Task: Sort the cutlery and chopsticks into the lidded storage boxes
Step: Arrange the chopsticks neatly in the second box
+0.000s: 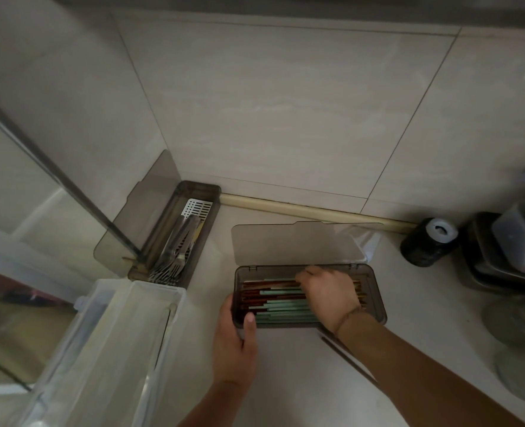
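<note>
A single wide-angle view from the person's head looks steeply down and forward over the pale surface [286, 380] toward the tiled wall [286, 103] at the back. It sits close above both forearms, which enter from the bottom edge; straight lines bow near the frame's edges.

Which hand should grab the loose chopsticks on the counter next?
Likely right. The loose chopsticks lie on the counter beside the right forearm, near the chopstick box; the right hand is inside it on the chopsticks. The left hand grips the box's left end, steadying it.
</note>
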`<action>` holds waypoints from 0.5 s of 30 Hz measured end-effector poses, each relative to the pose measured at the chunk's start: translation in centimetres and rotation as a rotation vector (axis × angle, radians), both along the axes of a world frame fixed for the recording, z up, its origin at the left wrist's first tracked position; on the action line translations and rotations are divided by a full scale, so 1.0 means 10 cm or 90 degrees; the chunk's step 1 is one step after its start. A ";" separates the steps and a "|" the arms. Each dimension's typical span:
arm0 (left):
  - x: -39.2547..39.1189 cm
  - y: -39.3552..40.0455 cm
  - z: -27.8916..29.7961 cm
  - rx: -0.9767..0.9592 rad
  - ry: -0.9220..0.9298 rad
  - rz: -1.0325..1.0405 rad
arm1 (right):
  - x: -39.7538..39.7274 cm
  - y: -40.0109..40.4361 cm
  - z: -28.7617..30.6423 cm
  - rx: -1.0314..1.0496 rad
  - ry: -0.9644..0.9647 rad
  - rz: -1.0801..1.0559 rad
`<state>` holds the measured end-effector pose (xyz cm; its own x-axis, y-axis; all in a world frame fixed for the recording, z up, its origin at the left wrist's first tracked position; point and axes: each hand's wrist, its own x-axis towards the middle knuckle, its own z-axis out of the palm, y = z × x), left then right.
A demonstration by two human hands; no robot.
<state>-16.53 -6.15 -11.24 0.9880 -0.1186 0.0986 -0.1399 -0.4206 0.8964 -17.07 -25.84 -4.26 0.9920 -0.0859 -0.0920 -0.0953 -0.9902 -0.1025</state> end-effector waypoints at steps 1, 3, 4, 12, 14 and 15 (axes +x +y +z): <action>0.00 0.00 0.00 -0.002 0.000 0.000 | 0.01 0.01 -0.01 0.007 -0.001 -0.005; 0.00 0.00 0.00 -0.005 0.000 -0.002 | 0.02 0.03 -0.02 0.012 -0.011 -0.004; 0.00 0.00 0.01 -0.006 0.002 -0.003 | 0.02 0.04 -0.04 0.010 -0.017 -0.001; 0.01 0.00 0.04 0.010 -0.005 0.001 | 0.07 0.02 -0.02 0.023 -0.009 -0.041; 0.01 0.00 0.02 0.012 0.001 0.001 | 0.05 0.03 -0.01 0.021 -0.009 -0.045; 0.01 0.00 0.02 0.013 0.005 0.001 | 0.04 0.04 -0.01 0.029 -0.003 -0.046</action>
